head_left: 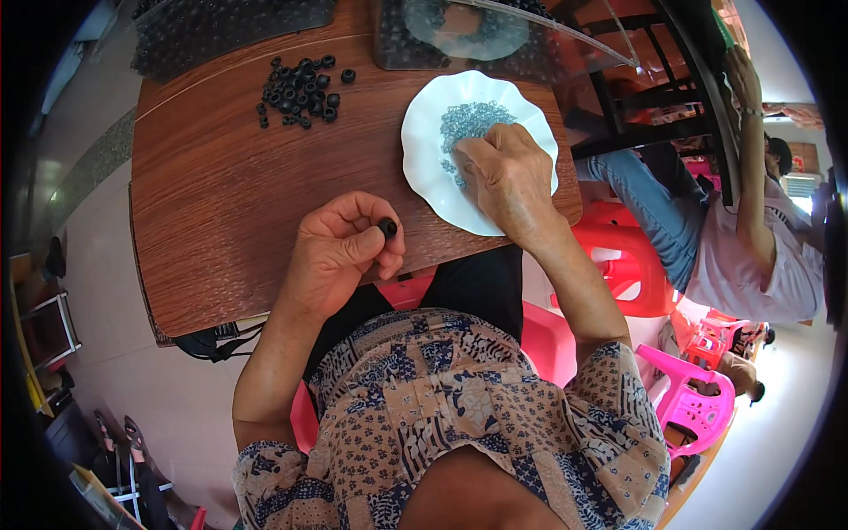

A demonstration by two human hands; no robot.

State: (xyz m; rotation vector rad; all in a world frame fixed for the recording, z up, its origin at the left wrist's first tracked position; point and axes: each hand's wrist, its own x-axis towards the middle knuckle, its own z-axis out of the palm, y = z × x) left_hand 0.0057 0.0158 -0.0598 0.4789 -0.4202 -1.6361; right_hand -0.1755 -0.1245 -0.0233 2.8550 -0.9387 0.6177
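Between the thumb and fingers of my left hand (334,252), a black bead (387,228) is pinched above the near part of the table, its round hole showing. My right hand (512,181) reaches into a white plate (424,168) with a wavy rim, fingers pointing down and drawn together. Small clear bluish beads (470,122) lie in the plate around those fingertips; whether any are gripped is hidden. Toward the far left of the plate, a loose pile of black beads (305,91) rests on the wood, in larger and smaller sizes.
The brown wooden table (203,212) spans the space before me. Clear bins of black beads (238,35) stand along its far edge, another bin (402,49) beside them. At right, a person in jeans (645,208) sits near a red stool (632,265); a pink chair (698,402) is behind.
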